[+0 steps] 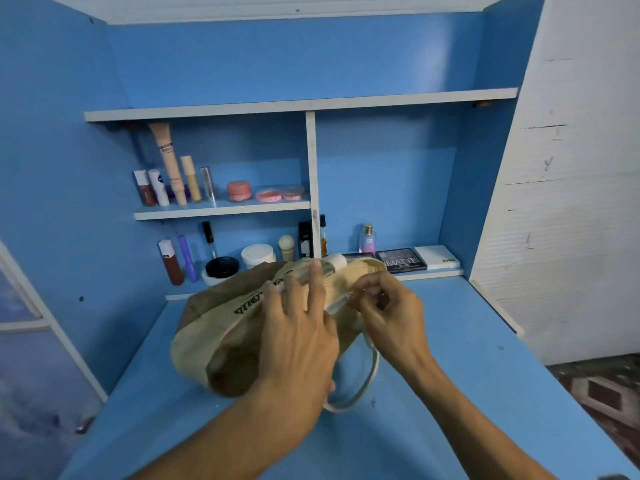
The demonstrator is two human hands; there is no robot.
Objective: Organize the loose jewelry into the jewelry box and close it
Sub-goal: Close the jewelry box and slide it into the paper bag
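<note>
No jewelry box can be made out with certainty, and no ring, chain or earring is plainly seen. What is being handled is a cloth pouch (pixel 221 344), laid on its side at the middle of the blue desk (pixel 450 375), its mouth turned toward the shelves. The task is therefore judged to be at an early stage: nothing is shown as sorted, and nothing as closed.

The pouch is made of coarse woven fabric, pale beige in its panels and darker brown toward the base, soft and slumped, with black lettering printed on it. A cream strap (pixel 367 382) loops out from under it onto the desk. A pale tube with a white cap (pixel 334 263) lies at the mouth.

The left hand (pixel 298 337) is laid flat on the pouch with its fingers spread, pressing it down. By the right hand (pixel 384 306), a small clear item (pixel 337 304) is pinched between thumb and fingertips just beside the mouth; what it is cannot be told.

Behind, hard glossy cosmetics are ranged on the shelves: slim upright tubes (pixel 169 161), round pink jars (pixel 238 191), a squat white jar (pixel 258 255), a small glass perfume bottle (pixel 367 238), a flat palette marked MATTE (pixel 401 260) and a flat white case (pixel 437 257).
</note>
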